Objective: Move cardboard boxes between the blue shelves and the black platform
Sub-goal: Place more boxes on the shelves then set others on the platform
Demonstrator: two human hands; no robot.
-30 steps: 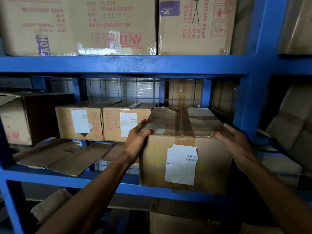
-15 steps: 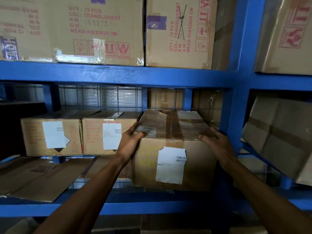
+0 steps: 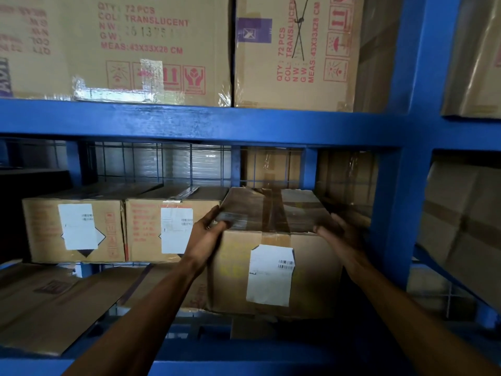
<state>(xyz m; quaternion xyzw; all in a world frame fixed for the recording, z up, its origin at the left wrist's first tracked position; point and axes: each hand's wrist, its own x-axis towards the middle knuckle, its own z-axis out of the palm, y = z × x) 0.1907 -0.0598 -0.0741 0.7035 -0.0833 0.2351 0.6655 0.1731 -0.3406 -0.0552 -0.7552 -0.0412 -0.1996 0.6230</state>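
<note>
A taped cardboard box (image 3: 273, 256) with a white label sits on the middle level of the blue shelves (image 3: 206, 123), close to the right upright. My left hand (image 3: 206, 240) grips its top left corner and my right hand (image 3: 339, 240) grips its top right corner. To its left, two smaller labelled boxes (image 3: 119, 229) stand side by side, further back. The black platform is out of view.
Flattened cardboard sheets (image 3: 54, 299) lie on the shelf at the lower left. Large printed boxes (image 3: 162, 47) fill the level above. More boxes (image 3: 466, 223) sit in the bay to the right, past the blue upright (image 3: 393, 213).
Both hands have closed tighter on the box's top corners, and the box sits deeper on the shelf. The view has moved closer and tilted upward.
</note>
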